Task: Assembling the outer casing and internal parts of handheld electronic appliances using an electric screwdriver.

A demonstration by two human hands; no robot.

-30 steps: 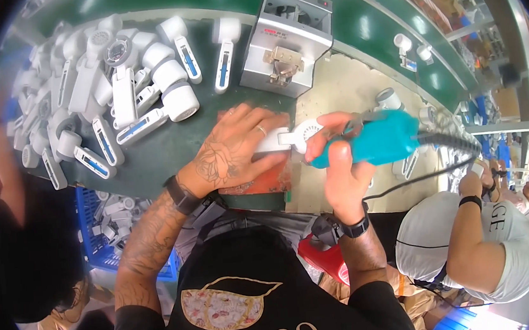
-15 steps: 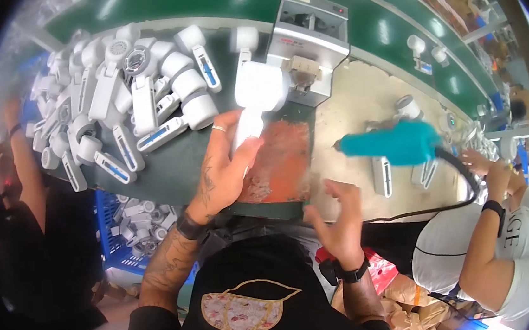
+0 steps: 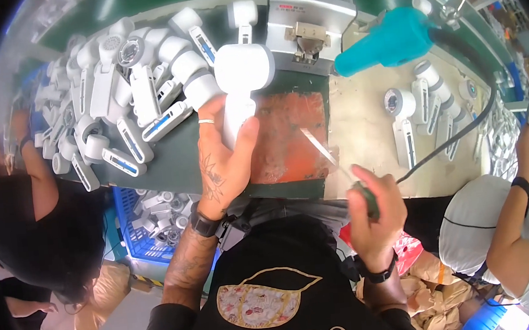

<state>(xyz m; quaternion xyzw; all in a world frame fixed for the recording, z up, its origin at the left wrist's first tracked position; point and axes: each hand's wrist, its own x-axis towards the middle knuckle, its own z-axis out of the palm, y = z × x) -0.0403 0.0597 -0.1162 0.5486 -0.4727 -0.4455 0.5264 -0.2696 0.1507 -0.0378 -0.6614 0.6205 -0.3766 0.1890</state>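
Note:
A white handheld fan [image 3: 239, 69], its round head at the top and handle below, is gripped in my left hand [image 3: 224, 146]. The thumb presses along the handle. My right hand [image 3: 374, 208] is closed around a slim tool with a dark green handle [image 3: 368, 201] and a long, thin metal blade [image 3: 320, 145]. Motion blurs that tool, and its exact kind is unclear. Its tip points up and left over the worn orange-red mat [image 3: 291, 140], apart from the fan.
Many similar white fans [image 3: 136, 88] lie heaped at left. A grey metal machine [image 3: 311, 20] stands at the back. The teal electric screwdriver [image 3: 383, 42] hangs over several more fans [image 3: 403, 116]. Below the bench is a blue crate [image 3: 144, 237]. Co-workers flank me.
My right hand, open half a second ago, now holds the green-handled tool and has shifted right. The teal screwdriver has swung up and away. The fan stays in my left hand.

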